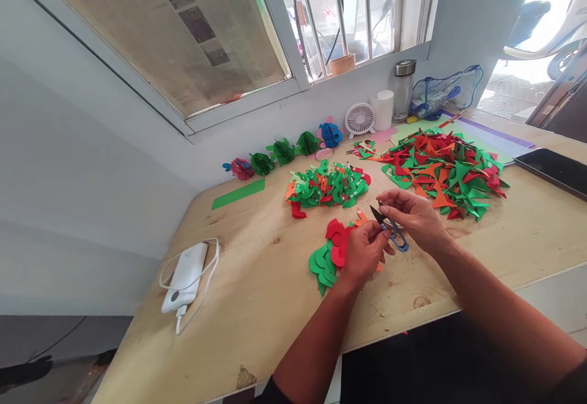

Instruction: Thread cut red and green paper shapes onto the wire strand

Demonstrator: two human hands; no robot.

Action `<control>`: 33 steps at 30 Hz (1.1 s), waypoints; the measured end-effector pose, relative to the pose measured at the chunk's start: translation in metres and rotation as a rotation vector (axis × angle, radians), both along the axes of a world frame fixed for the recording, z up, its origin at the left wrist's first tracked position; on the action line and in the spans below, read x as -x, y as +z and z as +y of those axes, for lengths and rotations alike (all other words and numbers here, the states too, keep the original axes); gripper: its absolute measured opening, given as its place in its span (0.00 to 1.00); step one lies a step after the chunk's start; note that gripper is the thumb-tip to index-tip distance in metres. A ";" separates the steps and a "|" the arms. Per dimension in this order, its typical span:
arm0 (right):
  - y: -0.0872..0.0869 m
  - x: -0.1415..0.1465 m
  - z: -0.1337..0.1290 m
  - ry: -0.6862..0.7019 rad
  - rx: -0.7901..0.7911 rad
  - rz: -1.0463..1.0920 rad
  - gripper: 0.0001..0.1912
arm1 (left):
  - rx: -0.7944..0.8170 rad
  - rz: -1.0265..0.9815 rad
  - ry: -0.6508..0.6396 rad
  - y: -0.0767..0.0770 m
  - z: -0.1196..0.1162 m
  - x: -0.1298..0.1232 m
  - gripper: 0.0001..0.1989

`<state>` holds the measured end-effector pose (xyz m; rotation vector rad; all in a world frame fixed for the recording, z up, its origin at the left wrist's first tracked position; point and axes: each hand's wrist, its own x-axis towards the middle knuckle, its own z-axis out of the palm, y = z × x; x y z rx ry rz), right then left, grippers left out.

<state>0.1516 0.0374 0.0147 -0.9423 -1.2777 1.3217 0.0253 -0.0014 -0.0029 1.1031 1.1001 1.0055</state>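
Small thread snips with blue handles and black blades are between my two hands, over the table. My left hand is closed, its thumb and fingers gripping the snips near the base of the blades. Thumb and forefinger of my right hand pinch a small dark part at the blade end, seemingly the other blade; its exact shape is hidden. Under and beside the left hand lie red paper petals and a fanned stack of green paper pieces. A bit of orange paper shows behind the left fingers.
Behind lies a heap of green and red cut pieces; at right, a larger scrap heap near a phone. Folded paper ornaments, a small fan and a bottle line the wall. A cabled power bank is left.
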 end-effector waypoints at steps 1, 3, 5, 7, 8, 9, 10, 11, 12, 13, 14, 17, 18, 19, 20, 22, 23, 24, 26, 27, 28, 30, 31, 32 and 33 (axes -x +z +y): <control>0.000 0.000 -0.001 0.025 0.011 0.001 0.15 | 0.001 -0.019 -0.004 0.000 0.000 0.000 0.16; 0.000 -0.001 -0.001 0.109 0.044 -0.013 0.15 | -0.008 -0.050 0.001 -0.001 0.000 0.001 0.16; 0.000 -0.002 -0.002 0.247 0.063 -0.035 0.15 | -0.020 -0.068 0.019 -0.002 0.001 0.001 0.16; 0.000 -0.003 -0.003 0.377 0.050 -0.044 0.15 | -0.034 -0.072 0.043 -0.001 0.001 0.001 0.15; 0.000 -0.003 -0.004 0.419 0.038 -0.047 0.16 | -0.041 -0.071 0.051 0.000 0.001 0.001 0.16; -0.001 -0.003 -0.004 0.445 0.025 -0.053 0.16 | -0.048 -0.069 0.055 0.001 0.001 0.001 0.16; -0.001 -0.003 -0.005 0.459 0.015 -0.060 0.16 | -0.058 -0.064 0.053 0.002 0.001 0.001 0.16; -0.002 -0.003 -0.005 0.469 0.012 -0.070 0.17 | -0.068 -0.054 0.046 0.003 0.001 0.002 0.16; -0.003 -0.005 -0.006 0.466 0.017 -0.076 0.18 | -0.079 -0.035 0.035 0.004 0.001 0.002 0.16; -0.004 -0.006 -0.005 0.438 0.030 -0.078 0.18 | -0.090 -0.003 0.026 0.005 0.001 0.002 0.16; -0.005 -0.009 -0.005 0.380 0.048 -0.074 0.18 | -0.102 0.046 0.022 0.006 0.000 0.003 0.15; -0.005 -0.022 0.001 0.033 0.108 -0.002 0.18 | -0.190 0.297 0.039 0.009 -0.001 0.005 0.14; -0.005 -0.027 0.004 -0.064 0.124 0.053 0.19 | -0.246 0.407 0.042 0.009 -0.001 0.005 0.13; -0.004 -0.033 0.008 -0.135 0.149 0.117 0.19 | -0.313 0.519 0.037 0.010 -0.001 0.004 0.13; -0.003 -0.038 0.011 -0.183 0.169 0.165 0.19 | -0.388 0.628 0.022 0.011 -0.001 0.002 0.12; -0.001 -0.048 0.018 -0.261 0.190 0.219 0.18 | -0.537 0.810 -0.025 0.011 0.000 -0.005 0.11; -0.001 -0.051 0.021 -0.282 0.193 0.237 0.17 | -0.605 0.886 -0.048 0.010 0.000 -0.010 0.11; -0.001 -0.055 0.023 -0.296 0.192 0.256 0.17 | -0.660 0.955 -0.075 0.009 0.002 -0.015 0.11; -0.001 -0.059 0.026 -0.311 0.181 0.278 0.17 | -0.728 1.097 -0.114 0.005 0.005 -0.025 0.09; -0.002 -0.060 0.027 -0.312 0.174 0.280 0.17 | -0.744 1.165 -0.130 0.003 0.006 -0.030 0.08; -0.004 -0.061 0.028 -0.311 0.170 0.277 0.16 | -0.761 1.228 -0.143 0.000 0.008 -0.034 0.07; -0.007 -0.061 0.028 -0.296 0.177 0.268 0.16 | -0.792 1.331 -0.149 -0.007 0.012 -0.038 0.07; -0.008 -0.061 0.027 -0.288 0.186 0.270 0.16 | -0.800 1.370 -0.152 -0.010 0.013 -0.039 0.07; -0.010 -0.061 0.027 -0.283 0.197 0.278 0.16 | -0.800 1.400 -0.156 -0.013 0.014 -0.039 0.06; -0.011 -0.061 0.027 -0.282 0.207 0.288 0.16 | -0.794 1.421 -0.160 -0.016 0.016 -0.039 0.05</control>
